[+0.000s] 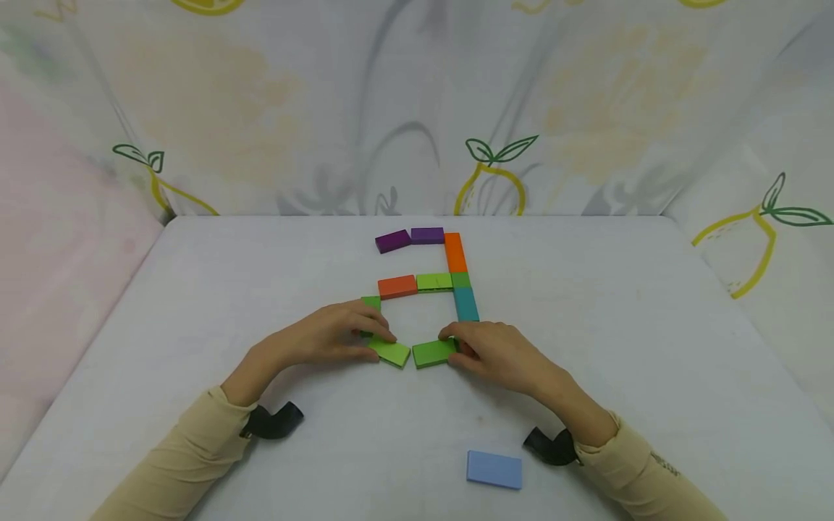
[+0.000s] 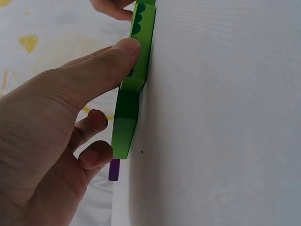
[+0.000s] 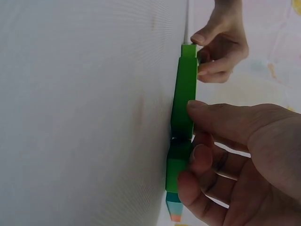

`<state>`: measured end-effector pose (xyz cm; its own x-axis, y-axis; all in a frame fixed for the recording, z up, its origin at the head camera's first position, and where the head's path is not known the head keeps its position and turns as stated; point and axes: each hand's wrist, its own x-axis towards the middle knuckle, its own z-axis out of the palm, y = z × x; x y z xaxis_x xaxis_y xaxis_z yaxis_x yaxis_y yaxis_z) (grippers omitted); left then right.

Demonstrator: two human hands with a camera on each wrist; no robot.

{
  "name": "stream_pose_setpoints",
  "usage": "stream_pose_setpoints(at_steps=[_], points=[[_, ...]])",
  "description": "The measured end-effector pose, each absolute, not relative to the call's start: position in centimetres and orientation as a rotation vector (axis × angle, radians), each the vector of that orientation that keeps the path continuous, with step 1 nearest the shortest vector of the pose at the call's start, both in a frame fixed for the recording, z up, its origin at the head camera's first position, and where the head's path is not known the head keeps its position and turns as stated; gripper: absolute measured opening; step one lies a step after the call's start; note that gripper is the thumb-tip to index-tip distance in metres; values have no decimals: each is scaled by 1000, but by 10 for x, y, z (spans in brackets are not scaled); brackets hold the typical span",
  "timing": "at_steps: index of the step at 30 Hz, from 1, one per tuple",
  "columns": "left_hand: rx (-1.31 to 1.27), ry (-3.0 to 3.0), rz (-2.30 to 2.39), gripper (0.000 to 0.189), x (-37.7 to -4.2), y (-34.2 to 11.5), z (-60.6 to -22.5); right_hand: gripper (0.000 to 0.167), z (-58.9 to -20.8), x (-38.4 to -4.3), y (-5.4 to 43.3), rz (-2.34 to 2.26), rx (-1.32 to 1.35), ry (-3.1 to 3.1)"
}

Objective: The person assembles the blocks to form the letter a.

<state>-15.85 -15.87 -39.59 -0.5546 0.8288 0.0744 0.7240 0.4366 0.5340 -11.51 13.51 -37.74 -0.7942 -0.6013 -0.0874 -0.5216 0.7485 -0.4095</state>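
My left hand (image 1: 329, 334) pinches a light green block (image 1: 394, 354) between thumb and fingers, flat on the white table. Dark green scallops mark this block's side in the left wrist view. With thumb and fingertips, my right hand (image 1: 502, 354) holds a darker green block (image 1: 431, 354) at its right end. The two blocks' near ends almost meet, forming the front of a squarish outline. Another green block (image 1: 371, 299) stands at the outline's left side, partly hidden by my left hand. A teal block (image 1: 465, 304) lies just beyond my right fingers.
Behind, a red-orange block (image 1: 397, 287) and a lime block (image 1: 434, 283) form a row. A small green block (image 1: 460, 279), an orange block (image 1: 455, 252) and two purple blocks (image 1: 426, 236) continue the line. One light blue block (image 1: 494, 470) lies apart, near the front.
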Motion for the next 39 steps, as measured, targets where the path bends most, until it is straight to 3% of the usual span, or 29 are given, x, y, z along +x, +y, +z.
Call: stream_pose_setpoints(at_steps=[13, 21, 25, 31, 39], points=[[1379, 2552, 788, 32, -157, -154, -398, 30, -374, -116, 141, -579, -874, 2708], [1016, 2818, 852, 42, -161, -159, -400, 21, -366, -121, 159, -560, -719, 2816], [919, 2783, 922, 54, -167, -163, -406, 24, -365, -121, 165, -485, -629, 2835], [988, 2596, 943, 73, -171, -173, -406, 29, -365, -121, 166, -453, -617, 2792], [1040, 2571, 918, 72, -171, -175, -403, 24, -369, -123, 165, -471, -642, 2769]])
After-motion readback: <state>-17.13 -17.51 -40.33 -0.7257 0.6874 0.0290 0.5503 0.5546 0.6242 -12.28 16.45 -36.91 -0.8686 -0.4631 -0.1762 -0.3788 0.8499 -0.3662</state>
